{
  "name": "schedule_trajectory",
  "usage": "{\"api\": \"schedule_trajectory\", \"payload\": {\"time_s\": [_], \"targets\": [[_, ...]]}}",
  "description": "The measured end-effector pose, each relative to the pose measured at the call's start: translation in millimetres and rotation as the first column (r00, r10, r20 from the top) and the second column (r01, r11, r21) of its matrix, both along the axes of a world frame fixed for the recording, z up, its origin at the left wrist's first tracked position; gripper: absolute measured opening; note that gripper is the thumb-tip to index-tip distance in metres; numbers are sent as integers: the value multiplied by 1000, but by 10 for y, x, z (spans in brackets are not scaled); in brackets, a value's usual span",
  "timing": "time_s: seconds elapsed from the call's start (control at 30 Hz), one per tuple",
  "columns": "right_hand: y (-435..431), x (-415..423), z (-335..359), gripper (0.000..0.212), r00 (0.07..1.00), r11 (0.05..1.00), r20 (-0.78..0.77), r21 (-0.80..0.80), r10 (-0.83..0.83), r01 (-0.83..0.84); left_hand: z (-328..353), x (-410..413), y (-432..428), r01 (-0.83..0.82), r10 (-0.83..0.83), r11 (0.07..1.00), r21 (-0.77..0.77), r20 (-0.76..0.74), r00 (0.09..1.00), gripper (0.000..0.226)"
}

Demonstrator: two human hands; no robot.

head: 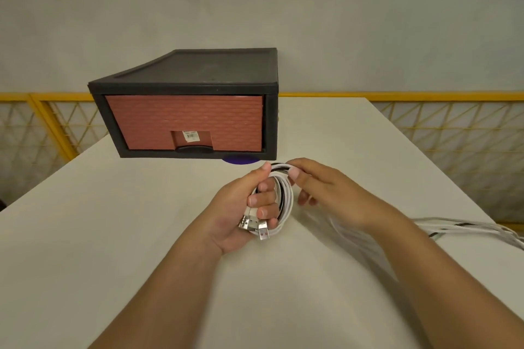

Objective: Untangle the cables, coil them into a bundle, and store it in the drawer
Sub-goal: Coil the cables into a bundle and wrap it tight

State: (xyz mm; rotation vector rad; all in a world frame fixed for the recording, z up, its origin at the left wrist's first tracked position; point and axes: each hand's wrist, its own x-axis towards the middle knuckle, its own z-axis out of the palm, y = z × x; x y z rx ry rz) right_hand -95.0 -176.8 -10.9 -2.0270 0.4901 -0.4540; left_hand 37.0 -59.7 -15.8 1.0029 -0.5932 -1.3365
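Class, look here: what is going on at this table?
A person is coiling white and black cables at a white table. The left hand grips the wound part with its metal USB plugs, and the right hand pinches the top of the loop. The uncoiled lengths trail off to the right. The reddish-brown drawer in the black plastic case is shut.

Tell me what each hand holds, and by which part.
The left hand grips the coil of white and black cables round its side by the USB plugs; the right hand pinches the coil's top loop.
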Motion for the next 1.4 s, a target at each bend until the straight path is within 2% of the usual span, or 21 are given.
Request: {"api": "schedule_trajectory", "payload": {"time_s": [0.03,0.07,0.2,0.57,0.83,1.03,1.13,1.2,1.3,1.33,1.4], "targets": [[-5,-51,35,28,998,991,33,123,45,-49,3,-1,5,19,-19,1000,-8,-15,1000,39],[-16,-95,48,31,996,982,49,170,74,-82,6,-7,6,38,-38,999,-20,-31,999,39],[4,-139,59,24,995,970,55,221,88,-98,17,-47,5,102,-104,993,-54,-48,993,40],[30,-119,47,17,995,980,56,179,82,-91,8,-111,17,81,-80,997,-8,49,996,39],[68,-115,23,20,991,961,132,270,26,-61,3,-129,28,126,-126,992,3,81,989,38],[89,-60,-28,14,980,962,200,266,14,-68,-9,-130,34,104,-110,994,38,221,969,33],[62,-59,-14,8,979,987,199,150,34,-64,-4,-145,36,97,-100,995,26,199,975,29],[38,-72,2,9,985,999,167,-8,34,-33,-6,-143,36,91,-93,996,24,189,977,28],[62,-114,56,13,984,990,179,-134,-9,34,-20,-131,27,88,-90,996,23,191,977,27],[61,-123,59,17,982,972,186,-220,-40,81,-23,-131,24,91,-93,996,19,190,977,27],[42,-124,59,19,983,870,154,-465,-102,163,-28,-142,21,100,-99,995,8,195,976,27]]}}
